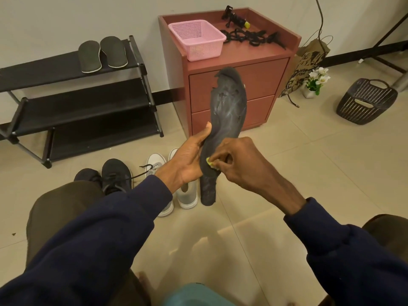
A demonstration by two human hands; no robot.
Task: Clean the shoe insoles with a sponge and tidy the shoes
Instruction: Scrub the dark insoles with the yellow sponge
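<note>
Your left hand [187,160] grips the worn dark grey foam insole [229,102] at mid-length, thumb along its edge, holding it upright in front of the red-brown wooden cabinet [234,85]. Your right hand [240,164] pinches the small yellow sponge [209,161] in curled fingertips against the insole's lower part. Brace from behind and scrub in short strokes, easing pressure near the torn toe.

Black insole [228,107], yellow sponge [209,162], pink lattice basket [197,39], reddish-brown cabinet [238,85], white shoes [186,193].
</note>
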